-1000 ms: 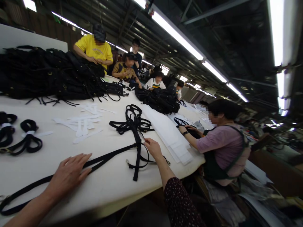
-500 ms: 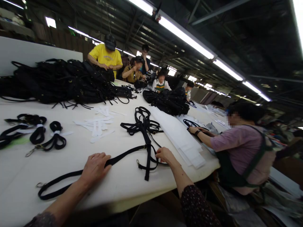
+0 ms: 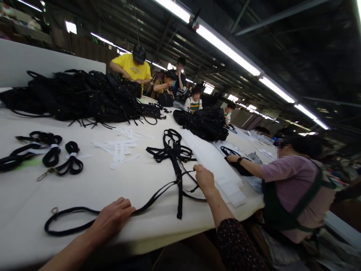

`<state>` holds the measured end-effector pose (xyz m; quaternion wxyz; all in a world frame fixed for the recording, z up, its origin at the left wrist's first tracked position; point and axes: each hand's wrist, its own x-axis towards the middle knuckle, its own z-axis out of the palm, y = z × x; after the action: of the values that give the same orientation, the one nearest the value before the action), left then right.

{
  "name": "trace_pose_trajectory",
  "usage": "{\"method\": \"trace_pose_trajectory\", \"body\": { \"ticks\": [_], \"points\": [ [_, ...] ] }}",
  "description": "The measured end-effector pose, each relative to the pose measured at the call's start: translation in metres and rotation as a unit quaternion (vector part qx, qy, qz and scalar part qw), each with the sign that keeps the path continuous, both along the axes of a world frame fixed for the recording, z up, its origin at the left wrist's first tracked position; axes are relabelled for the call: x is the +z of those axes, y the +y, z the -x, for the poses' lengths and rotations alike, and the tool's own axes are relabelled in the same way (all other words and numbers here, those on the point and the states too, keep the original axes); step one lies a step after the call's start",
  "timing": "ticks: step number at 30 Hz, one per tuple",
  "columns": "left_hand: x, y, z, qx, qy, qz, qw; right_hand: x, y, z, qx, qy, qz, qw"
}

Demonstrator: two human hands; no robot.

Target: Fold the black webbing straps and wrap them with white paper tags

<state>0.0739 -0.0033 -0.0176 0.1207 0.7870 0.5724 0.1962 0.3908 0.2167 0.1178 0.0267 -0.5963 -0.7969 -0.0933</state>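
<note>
Near the table's front edge, my left hand point(image 3: 115, 215) is closed on a long black strap point(image 3: 76, 209), which loops out to its left with a metal ring at the far end. The strap runs right to a bundle of black straps point(image 3: 172, 148) lying on the white table. My right hand point(image 3: 204, 178) pinches a thin part of the black strap beside the bundle, its fingertips together. One flat strap end point(image 3: 179, 205) points toward the table edge between my hands.
Tied strap coils point(image 3: 72, 162) lie at the left, near white paper strips point(image 3: 118, 146). White sheets point(image 3: 217, 165) are stacked right of the bundle. Black bag piles point(image 3: 93, 98) point(image 3: 203, 122) stand behind. A co-worker in a purple shirt point(image 3: 290, 169) is at the right; other people stand beyond.
My right hand has moved up and slightly right with the thin strap. My left hand has shifted nearer the table edge, and its fingers have closed. The clip near the bundle no longer shows in its former place.
</note>
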Motion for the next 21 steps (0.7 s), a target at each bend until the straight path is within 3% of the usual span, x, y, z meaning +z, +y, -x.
{"method": "trace_pose_trajectory", "body": {
  "ticks": [5,8,12,14,16,19,21],
  "points": [
    [-0.003,-0.010,-0.002,-0.019,-0.013,-0.013,1.000,-0.004,0.001,0.055,0.190,0.003,0.000,0.982],
    [-0.005,-0.010,-0.004,-0.012,-0.015,-0.029,0.999,-0.028,-0.022,0.104,0.327,-0.005,0.043,0.944],
    [-0.007,-0.009,-0.004,0.001,-0.007,-0.034,0.999,-0.071,-0.063,0.148,0.493,0.030,0.122,0.861],
    [-0.007,-0.010,-0.004,0.005,-0.004,-0.030,1.000,-0.085,-0.073,0.153,0.508,0.081,0.142,0.846],
    [-0.005,-0.010,-0.003,0.004,-0.008,-0.024,1.000,-0.089,-0.072,0.148,0.477,0.142,0.138,0.856],
    [-0.003,-0.010,-0.003,0.003,-0.017,-0.010,1.000,-0.084,-0.060,0.128,0.412,0.194,0.106,0.884],
    [-0.003,-0.010,-0.003,0.008,-0.019,-0.003,1.000,-0.080,-0.054,0.116,0.415,0.178,0.092,0.888]
  ]
}}
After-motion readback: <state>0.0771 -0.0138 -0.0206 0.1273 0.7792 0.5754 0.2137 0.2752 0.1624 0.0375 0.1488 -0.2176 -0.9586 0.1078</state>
